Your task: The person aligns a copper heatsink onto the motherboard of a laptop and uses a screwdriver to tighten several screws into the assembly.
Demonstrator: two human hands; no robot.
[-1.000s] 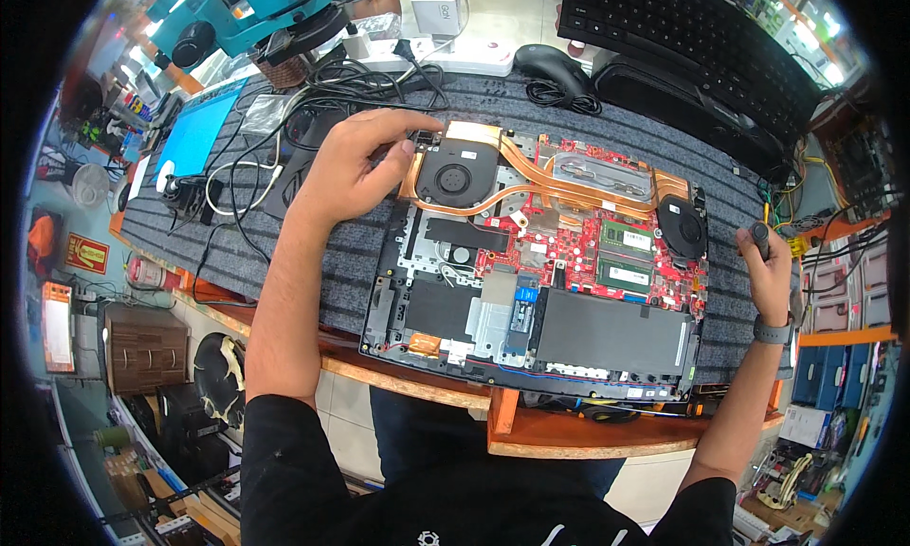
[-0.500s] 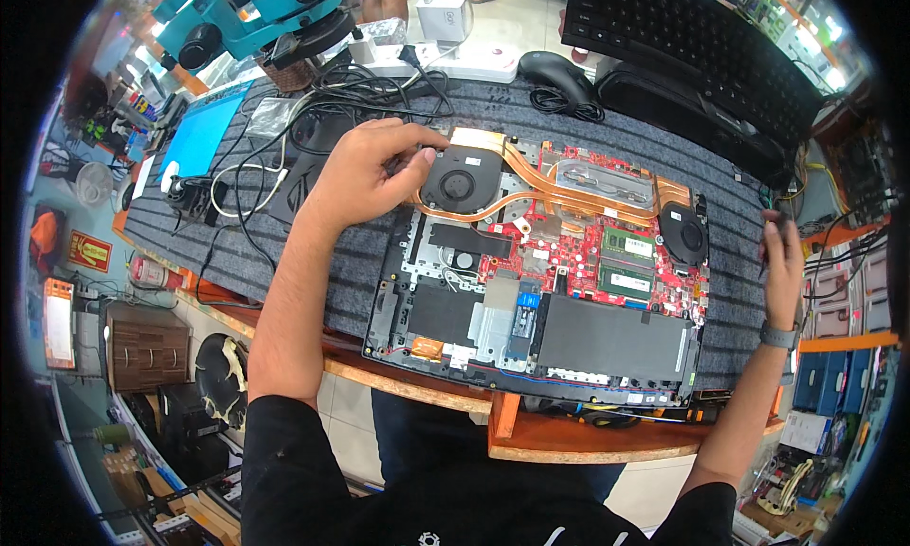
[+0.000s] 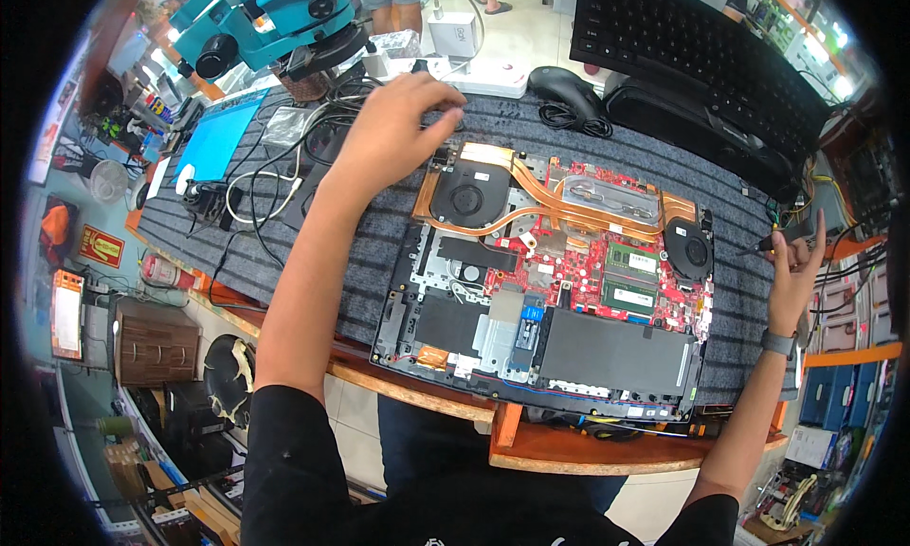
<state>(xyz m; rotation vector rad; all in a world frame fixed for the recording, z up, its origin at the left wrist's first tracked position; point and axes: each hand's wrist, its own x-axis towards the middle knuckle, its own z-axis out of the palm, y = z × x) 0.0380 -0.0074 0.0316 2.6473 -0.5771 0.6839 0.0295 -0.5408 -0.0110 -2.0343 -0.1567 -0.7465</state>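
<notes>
An opened laptop base [image 3: 462, 323] lies on the striped mat, its red circuit board [image 3: 573, 262], copper heat pipes [image 3: 540, 205] and green memory modules [image 3: 630, 298] exposed. A black fan [image 3: 467, 197] sits at its far left, another fan [image 3: 689, 247] at its right. My left hand [image 3: 403, 124] hovers beyond the left fan, thumb and fingers apart with nothing between them. Right of the laptop, my right hand [image 3: 794, 276] has its fingers spread. A small dark pointed object [image 3: 764, 245] shows beside its thumb; I cannot make out its kind.
Black cables [image 3: 346, 110] and a teal microscope [image 3: 275, 25] occupy the far left, near a blue mat [image 3: 223, 138]. A mouse [image 3: 564, 89] and an upright black keyboard [image 3: 701, 53] stand beyond the laptop. The bench's wooden edge [image 3: 427, 397] runs along the near side.
My left hand has left the left fan's edge and moved up and away, fingers opening. My right hand's fingers have spread. The whole view has shifted slightly.
</notes>
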